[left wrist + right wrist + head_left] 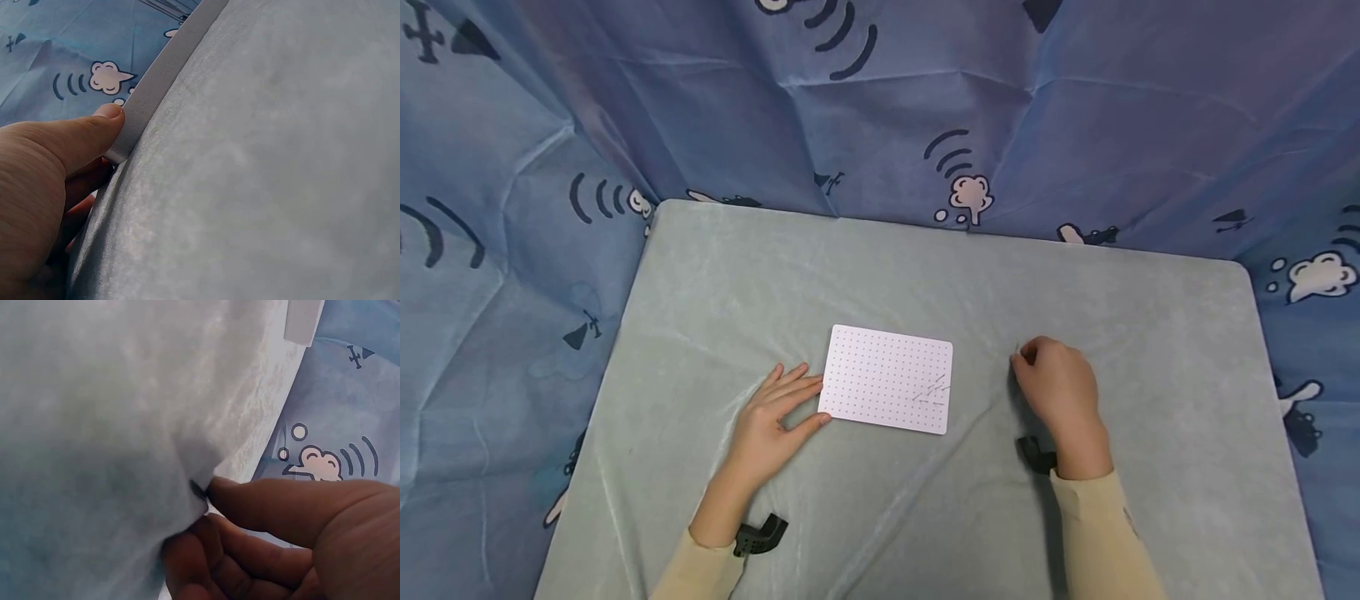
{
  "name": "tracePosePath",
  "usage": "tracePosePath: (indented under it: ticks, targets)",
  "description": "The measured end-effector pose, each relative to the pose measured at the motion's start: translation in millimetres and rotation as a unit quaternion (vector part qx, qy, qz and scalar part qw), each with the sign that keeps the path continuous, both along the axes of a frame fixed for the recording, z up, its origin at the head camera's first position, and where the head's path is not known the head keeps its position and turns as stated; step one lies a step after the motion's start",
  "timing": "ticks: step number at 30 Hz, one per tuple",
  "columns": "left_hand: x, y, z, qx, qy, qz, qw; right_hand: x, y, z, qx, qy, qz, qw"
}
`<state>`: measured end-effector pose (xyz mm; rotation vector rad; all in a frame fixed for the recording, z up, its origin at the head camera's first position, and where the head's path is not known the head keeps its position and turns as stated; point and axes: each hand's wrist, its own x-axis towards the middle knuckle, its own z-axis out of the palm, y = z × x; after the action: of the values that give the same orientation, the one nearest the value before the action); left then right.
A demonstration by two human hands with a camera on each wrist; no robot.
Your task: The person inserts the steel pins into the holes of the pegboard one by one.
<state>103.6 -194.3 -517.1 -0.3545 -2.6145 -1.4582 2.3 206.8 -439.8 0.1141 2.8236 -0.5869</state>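
Observation:
A white pegboard (pixel 880 375) dotted with rows of small holes lies on the grey cloth. Several thin metal pins (pixel 931 392) stand at a slant out of its lower right part; they also show past the board's far end as pins (pixel 165 9) in the left wrist view. My left hand (pixel 771 423) rests spread at the board's left side, thumb at the near left corner and index fingertip against the edge. Right of the board, my right hand (pixel 1060 383) pinches a thin pin (pixel 1017 347) between thumb and index finger, close over the cloth; the fingers hide most of it.
A table under grey cloth (pixel 1187 358) extends around the board and both hands. Blue patterned curtains (pixel 887 142) hang along its back and sides. Black wrist mounts (pixel 762 535) sit at both cuffs, the right one protruding toward the middle.

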Motion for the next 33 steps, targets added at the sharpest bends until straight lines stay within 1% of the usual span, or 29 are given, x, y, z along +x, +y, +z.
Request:
tracePosePath:
  ticks: [7, 11, 20, 23, 27, 33]
  targets:
    - [-1.0, 0.1, 1.1, -0.001, 0.005, 0.002, 1.0000, -2.1, -3.7, 0.1, 0.004, 0.004, 0.002, 1.0000]
    - [-1.3, -0.4, 0.6, 0.000, 0.002, 0.003, 1.0000, -2.5, -5.7, -0.9, 0.010, 0.011, 0.005, 0.9999]
    - [0.0, -1.0, -2.2, 0.000, -0.003, 0.002, 1.0000, -0.9, -11.9, -9.9, 0.046, 0.062, 0.008, 0.9970]
    - [0.7, -1.0, -2.4, 0.000, -0.005, 0.001, 1.0000, -1.0, -12.0, -13.4, 0.060, 0.073, 0.009, 0.9955]
    - [0.3, -1.0, -1.5, -0.001, -0.009, 0.000, 1.0000, -3.9, -10.0, -15.5, 0.071, 0.071, 0.002, 0.9950]
    - [-2.0, -0.6, 1.4, -0.003, -0.001, -0.002, 1.0000, -5.2, -6.3, -13.4, 0.062, 0.058, -0.023, 0.9961]
